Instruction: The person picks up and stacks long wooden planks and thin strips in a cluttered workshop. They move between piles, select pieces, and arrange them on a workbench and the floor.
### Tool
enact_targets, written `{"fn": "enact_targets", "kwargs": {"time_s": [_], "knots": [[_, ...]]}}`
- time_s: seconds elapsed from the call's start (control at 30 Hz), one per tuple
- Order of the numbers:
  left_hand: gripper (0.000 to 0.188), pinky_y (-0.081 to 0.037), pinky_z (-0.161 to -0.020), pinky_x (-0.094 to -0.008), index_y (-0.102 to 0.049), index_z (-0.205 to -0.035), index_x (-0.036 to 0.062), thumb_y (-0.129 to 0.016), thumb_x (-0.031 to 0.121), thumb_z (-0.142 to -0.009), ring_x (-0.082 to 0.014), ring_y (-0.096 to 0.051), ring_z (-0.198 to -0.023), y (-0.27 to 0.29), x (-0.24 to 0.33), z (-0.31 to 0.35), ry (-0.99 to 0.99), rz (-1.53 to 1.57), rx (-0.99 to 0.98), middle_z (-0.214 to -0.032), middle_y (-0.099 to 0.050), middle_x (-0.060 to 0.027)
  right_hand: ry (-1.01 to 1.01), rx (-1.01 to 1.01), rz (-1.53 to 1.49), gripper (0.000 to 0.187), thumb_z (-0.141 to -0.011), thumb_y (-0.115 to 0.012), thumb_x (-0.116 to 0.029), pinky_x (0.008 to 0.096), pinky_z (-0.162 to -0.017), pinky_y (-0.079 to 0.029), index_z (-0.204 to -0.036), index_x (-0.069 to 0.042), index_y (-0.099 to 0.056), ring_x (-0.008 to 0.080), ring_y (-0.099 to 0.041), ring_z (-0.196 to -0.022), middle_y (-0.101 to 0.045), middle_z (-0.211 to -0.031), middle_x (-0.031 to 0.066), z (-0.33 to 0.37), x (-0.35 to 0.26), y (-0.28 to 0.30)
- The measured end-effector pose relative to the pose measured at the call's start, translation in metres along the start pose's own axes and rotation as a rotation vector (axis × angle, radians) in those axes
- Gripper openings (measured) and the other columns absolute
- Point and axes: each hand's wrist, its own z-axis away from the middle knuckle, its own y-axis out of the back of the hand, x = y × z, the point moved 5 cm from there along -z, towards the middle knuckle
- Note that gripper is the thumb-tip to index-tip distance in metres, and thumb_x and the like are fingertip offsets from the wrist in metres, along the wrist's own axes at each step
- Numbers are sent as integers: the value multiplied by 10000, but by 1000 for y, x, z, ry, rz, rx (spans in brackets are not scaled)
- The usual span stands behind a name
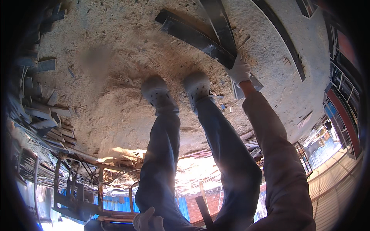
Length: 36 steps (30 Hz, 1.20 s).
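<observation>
My right hand (239, 71), in a pale work glove, reaches far forward to the right of my feet. Its fingers are closed around the near end of a long dark board (192, 37). A second dark board (219, 21) meets this one at the gripped end, so the two make a narrow V on the ground. Whether the hand also grips the second board is hidden. My left hand (148, 221), gloved too, is at the lower edge beside my left leg. Its fingers look loosely bent and apart, with nothing visible in them; part of it is cut off.
A long dark strip (287, 38) lies farther right on the dusty ground (96, 96). A short dark board (246, 86) lies beneath my right wrist. Stacked wood pieces (50, 119) line the left side. Dark metal frames (343, 84) stand along the right edge.
</observation>
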Motion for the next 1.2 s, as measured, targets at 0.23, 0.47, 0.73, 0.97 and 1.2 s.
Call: {"fn": "enact_targets", "kwargs": {"time_s": [0.23, 0.47, 0.73, 0.97, 1.2], "knots": [[268, -512, -469, -363, -728, -1063, 125, -838, 133, -818, -251, -650, -547, -16, 35, -11, 147, 172, -160, -865, -733, -94, 62, -396, -815, 814, -628, -965, -300, 354, -941, -548, -1282, 48, -626, 230, -701, -1020, -742, -1111, 148, 131, -16, 132], [1305, -397, -1171, -533, -88, -1676, 108, -976, 300, -740, -395, -333, -1529, -55, 160, -74, 339, 1530, 25, -1666, -314, -225, 124, -1014, -1038, 882, -597, -1003, -217, 339, -942, -545, -1367, -14, -621, 191, -668, -1053, -706, -1151, 56, 344, -12, 359], [616, -582, -877, -345, -582, -1377, 35, -861, 307, -900, -175, -693, -981, 123, 272, -35, 59, 1889, 350, -1195, -698, -51, 650, -832, -771, 1033, -609, -1027, -232, 386, -1033, -529, -1478, -18, -509, 240, -646, -1212, -688, -1305, 117, 443, -59, 509], [672, -542, -1032, -556, -534, -1404, -15, -711, 480, -985, -393, -634, -1229, 246, 220, 52, -76, 2138, 446, -1398, -616, -217, 979, -1037, -647, 969, -634, -1022, -258, 392, -1095, -502, -1461, -34, -570, 230, -616, -1285, -667, -1378, 108, 505, -156, 589], [742, -546, -1039, -511, -508, -1461, 25, -799, 448, -925, -292, -639, -1214, 297, 126, 134, -183, 2148, 811, -1352, -650, -132, 1149, -876, -183, 558, -767, -954, -333, 300, -862, -585, -1213, -52, -768, 112, -725, -970, -793, -1044, 60, 589, -262, 607]]}}
